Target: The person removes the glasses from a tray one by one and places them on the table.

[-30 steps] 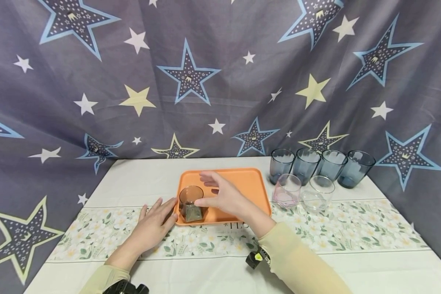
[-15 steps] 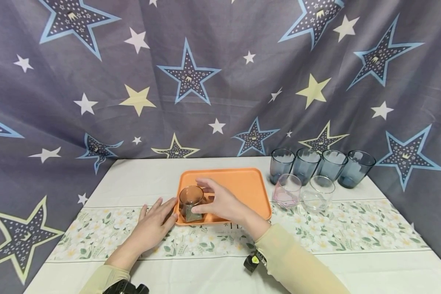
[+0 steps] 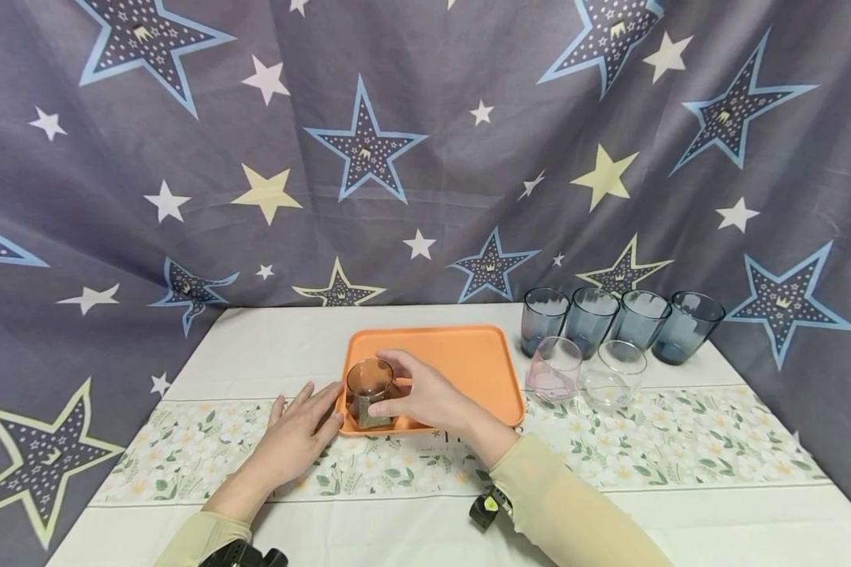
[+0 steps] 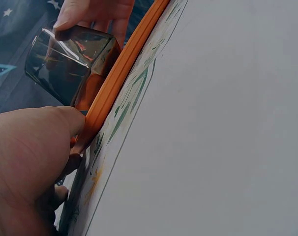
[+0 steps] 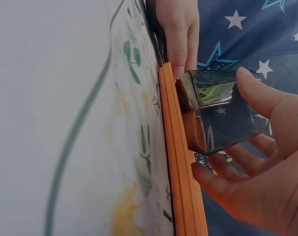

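Observation:
A brown tinted drinking glass (image 3: 366,383) with a squarish base stands upright at the left end of the orange tray (image 3: 461,354). My right hand (image 3: 429,398) holds it from the right, thumb on the near side and fingers round the far side. The right wrist view shows the thumb against the wall of the glass (image 5: 220,110), its base on the tray. My left hand (image 3: 294,437) rests at the tray's left edge, fingers nearly straight, the fingertips touching the rim. In the left wrist view the left thumb lies by the tray rim (image 4: 114,78).
Several blue tinted glasses (image 3: 542,321) stand in a row at the back right. In front of them are a pink tinted glass (image 3: 555,370) and a clear glass (image 3: 613,378). A white cloth with a floral band (image 3: 688,441) covers the table; a star-patterned curtain (image 3: 425,197) hangs behind.
My right hand has moved slightly left and down toward the brown glass, and its fingers have closed round it. The left hand and the tray have stayed put.

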Motion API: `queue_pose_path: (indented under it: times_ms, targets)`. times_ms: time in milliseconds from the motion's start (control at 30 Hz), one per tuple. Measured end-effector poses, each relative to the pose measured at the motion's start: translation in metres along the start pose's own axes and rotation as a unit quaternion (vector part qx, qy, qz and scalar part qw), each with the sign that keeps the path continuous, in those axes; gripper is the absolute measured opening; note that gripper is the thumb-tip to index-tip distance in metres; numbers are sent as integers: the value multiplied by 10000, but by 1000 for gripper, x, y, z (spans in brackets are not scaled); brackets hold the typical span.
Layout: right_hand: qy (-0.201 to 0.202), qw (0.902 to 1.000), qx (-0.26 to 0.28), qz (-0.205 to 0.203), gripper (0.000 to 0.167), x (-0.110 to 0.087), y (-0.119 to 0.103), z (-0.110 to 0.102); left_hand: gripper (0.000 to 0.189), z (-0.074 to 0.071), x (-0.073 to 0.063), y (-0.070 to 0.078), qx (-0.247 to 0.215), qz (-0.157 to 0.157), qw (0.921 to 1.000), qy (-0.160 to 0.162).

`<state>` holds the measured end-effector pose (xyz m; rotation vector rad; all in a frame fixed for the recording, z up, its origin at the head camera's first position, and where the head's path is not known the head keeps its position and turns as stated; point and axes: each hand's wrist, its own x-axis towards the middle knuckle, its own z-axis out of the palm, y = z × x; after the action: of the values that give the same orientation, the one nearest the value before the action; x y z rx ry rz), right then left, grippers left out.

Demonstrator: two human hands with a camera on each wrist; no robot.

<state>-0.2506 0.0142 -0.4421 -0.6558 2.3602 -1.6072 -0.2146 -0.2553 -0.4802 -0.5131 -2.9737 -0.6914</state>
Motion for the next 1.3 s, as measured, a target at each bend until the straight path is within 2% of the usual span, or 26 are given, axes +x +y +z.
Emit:
queue_pose_path:
  times_ms: [567, 1300]
  targets:
    - [-10, 10000, 4, 23, 86, -1, 0, 1, 59, -3, -2, 5, -43, -16, 10000, -9]
    - [132, 9998, -132, 77, 79, -3, -3, 2, 59, 0, 0, 0, -33, 19, 10000, 27]
